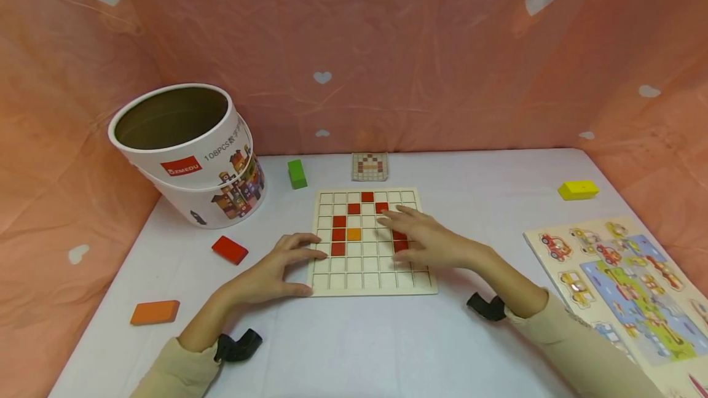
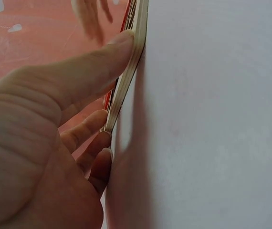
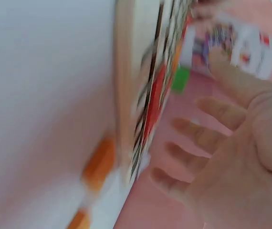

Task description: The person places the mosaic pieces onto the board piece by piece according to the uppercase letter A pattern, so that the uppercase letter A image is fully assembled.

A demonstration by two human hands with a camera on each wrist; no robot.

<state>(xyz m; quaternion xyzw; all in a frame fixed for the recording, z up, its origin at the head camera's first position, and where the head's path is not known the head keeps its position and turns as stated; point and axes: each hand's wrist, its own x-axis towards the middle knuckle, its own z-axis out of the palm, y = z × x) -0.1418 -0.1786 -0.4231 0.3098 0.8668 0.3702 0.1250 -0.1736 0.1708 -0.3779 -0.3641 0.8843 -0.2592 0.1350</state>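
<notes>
A pale wooden grid board [image 1: 354, 265] lies on the white table. Square red tiles [image 1: 338, 234] and an orange tile [image 1: 354, 234] fill some of its cells. My left hand [image 1: 282, 265] touches the board's left edge, thumb at the near left corner and fingers farther up the side. In the left wrist view the thumb [image 2: 98, 64] lies against the board's rim. Over the board's right part is my right hand [image 1: 428, 239], fingers spread and nothing held; it covers some cells. The right wrist view, blurred, shows its fingers apart from the board.
Behind the board lies a small card with a grid pattern [image 1: 370, 167]. A white bucket [image 1: 193, 201] stands back left. Green [image 1: 297, 174], red [image 1: 229, 250], orange [image 1: 155, 312] and yellow [image 1: 578, 190] blocks lie around. A vehicle picture puzzle [image 1: 603, 275] is at right.
</notes>
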